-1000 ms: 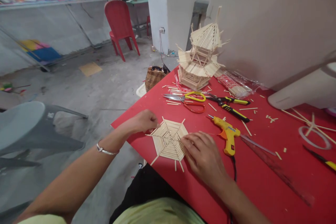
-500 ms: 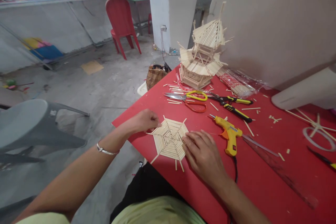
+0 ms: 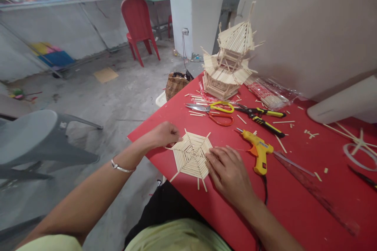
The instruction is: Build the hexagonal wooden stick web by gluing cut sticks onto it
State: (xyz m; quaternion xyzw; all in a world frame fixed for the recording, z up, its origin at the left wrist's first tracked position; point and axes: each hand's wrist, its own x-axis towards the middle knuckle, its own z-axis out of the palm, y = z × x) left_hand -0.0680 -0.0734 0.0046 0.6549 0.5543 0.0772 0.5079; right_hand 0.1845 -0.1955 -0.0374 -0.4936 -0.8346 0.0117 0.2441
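Observation:
A flat hexagonal panel of thin wooden sticks (image 3: 191, 155) lies near the corner of the red table (image 3: 294, 211). My left hand (image 3: 163, 134) pinches the panel's left edge with closed fingers. My right hand (image 3: 229, 173) rests with fingers stretched flat on the panel's right edge. A yellow glue gun (image 3: 257, 150) lies just right of my right hand.
A stick-built tower model (image 3: 230, 63) stands at the table's back by the wall. Yellow-handled scissors (image 3: 209, 107), red scissors (image 3: 219, 119), pliers (image 3: 262, 119), a ruler (image 3: 318, 194), packets of sticks (image 3: 266, 95) and loose sticks lie around. A grey stool (image 3: 32, 137) and red chair (image 3: 138, 25) stand on the floor.
The view has shifted slightly; both hands stay on the hexagonal panel in much the same pose.

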